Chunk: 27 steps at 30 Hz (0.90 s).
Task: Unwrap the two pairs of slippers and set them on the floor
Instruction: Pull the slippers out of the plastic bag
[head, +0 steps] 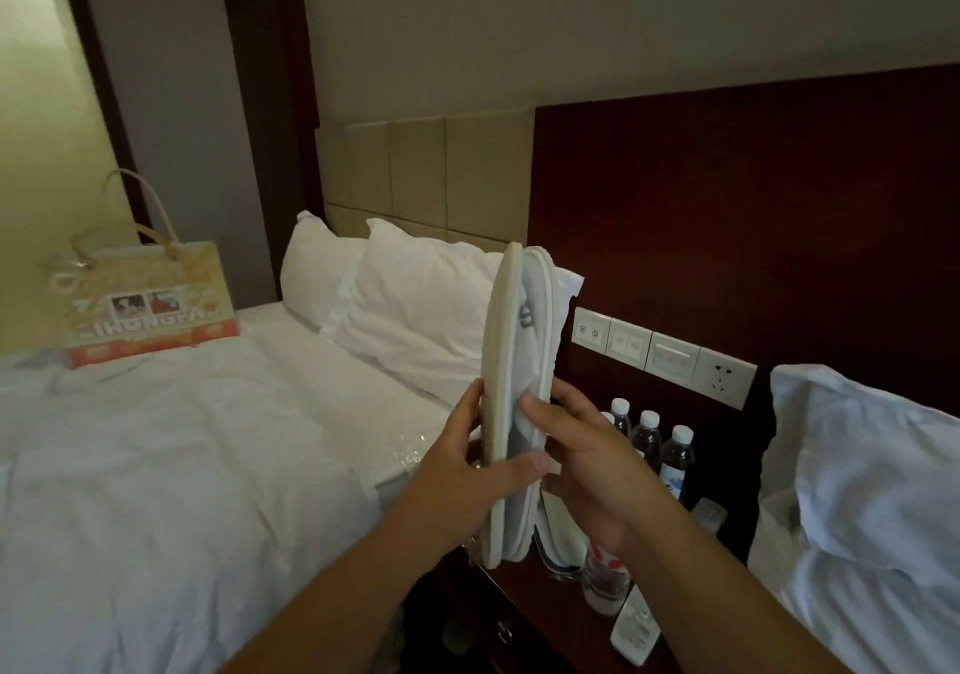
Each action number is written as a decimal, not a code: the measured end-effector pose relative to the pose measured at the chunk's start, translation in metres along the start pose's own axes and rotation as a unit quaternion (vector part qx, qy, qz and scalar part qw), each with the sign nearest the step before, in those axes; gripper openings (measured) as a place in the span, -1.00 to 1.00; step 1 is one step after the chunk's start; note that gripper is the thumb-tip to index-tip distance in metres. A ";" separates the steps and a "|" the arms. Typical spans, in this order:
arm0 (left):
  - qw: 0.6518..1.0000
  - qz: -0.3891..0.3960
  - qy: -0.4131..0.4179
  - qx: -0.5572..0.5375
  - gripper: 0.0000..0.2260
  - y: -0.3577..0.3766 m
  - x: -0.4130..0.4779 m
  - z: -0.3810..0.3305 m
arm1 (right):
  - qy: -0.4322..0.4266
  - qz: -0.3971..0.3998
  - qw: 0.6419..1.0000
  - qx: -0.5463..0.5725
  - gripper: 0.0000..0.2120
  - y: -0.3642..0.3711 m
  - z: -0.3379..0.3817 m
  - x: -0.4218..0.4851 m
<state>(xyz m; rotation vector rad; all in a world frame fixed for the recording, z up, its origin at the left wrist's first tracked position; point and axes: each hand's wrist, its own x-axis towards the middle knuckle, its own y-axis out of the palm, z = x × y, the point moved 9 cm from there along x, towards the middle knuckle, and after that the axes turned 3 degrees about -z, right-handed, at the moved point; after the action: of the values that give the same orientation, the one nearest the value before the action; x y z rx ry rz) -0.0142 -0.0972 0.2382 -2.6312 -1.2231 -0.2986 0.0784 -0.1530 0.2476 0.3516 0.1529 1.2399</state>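
Note:
A pair of white slippers (511, 341) with beige soles stands upright on edge, pressed flat together, in front of me above the nightstand. My left hand (470, 471) grips the sole side near the lower half, thumb across the front. My right hand (582, 465) holds the other side, fingers on the white fabric. A crumpled clear plastic wrapper (410, 447) lies on the bed edge just left of my hands. Another wrapped item (556, 538), possibly the second pair, rests on the nightstand behind the slippers, mostly hidden.
A white bed (182, 465) with pillows (415, 299) fills the left; a gift bag (150, 299) sits on it. Water bottles (649, 439), a remote (636, 626) and a dark nightstand (519, 616) lie below my hands. A wall switch panel (665, 354) and second bed (872, 517) are right.

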 end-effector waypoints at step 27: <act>0.981 -0.118 -0.063 -0.144 -0.73 -0.062 -0.030 -0.035 | -0.048 -0.103 0.994 -0.007 -0.58 -0.010 0.045 -0.033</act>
<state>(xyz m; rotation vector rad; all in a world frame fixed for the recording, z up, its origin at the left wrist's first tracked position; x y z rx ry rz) -0.0842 -0.0897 0.2703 -2.7796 -1.6513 -0.3807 0.0910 -0.1948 0.2840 0.3722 0.0957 1.0186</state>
